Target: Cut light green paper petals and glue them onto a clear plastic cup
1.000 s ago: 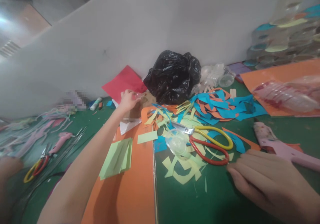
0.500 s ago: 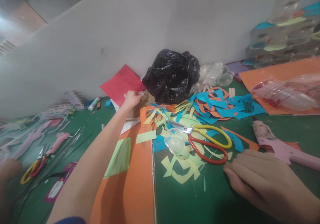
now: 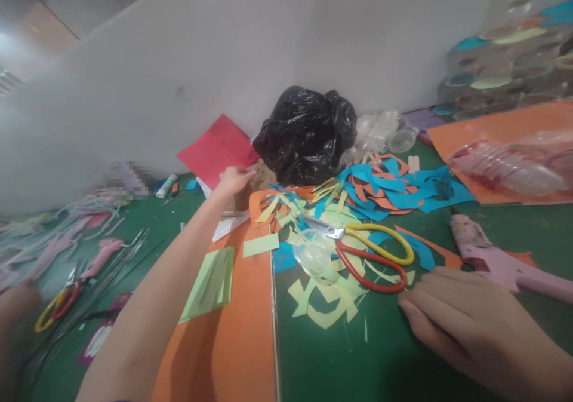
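My left hand [image 3: 239, 181] reaches far forward, its fingers pressed together at a brown thing [image 3: 264, 177] beside the black plastic bag [image 3: 307, 133]. What lies between the fingertips is too small to make out. My right hand [image 3: 470, 318] rests on the green table with curled fingers, close to the red handle of the scissors [image 3: 376, 252]; its palm side is hidden. Those scissors lie on cut paper scraps [image 3: 329, 306], partly behind a clear plastic cup [image 3: 312, 252]. Under my left arm lie a long orange sheet [image 3: 242, 330] and folded pale green paper [image 3: 210, 282].
A pink glue gun [image 3: 496, 258] lies beyond my right hand. Clear bottles [image 3: 505, 166] sit on orange card at the right. Red paper [image 3: 219, 148] leans on the wall. At far left are another person's hand [image 3: 18, 306] and second scissors [image 3: 62, 300].
My left hand has lowered slightly beside the brown thing. My right hand stays by the scissors. The other person's hand at the left has shifted slightly.
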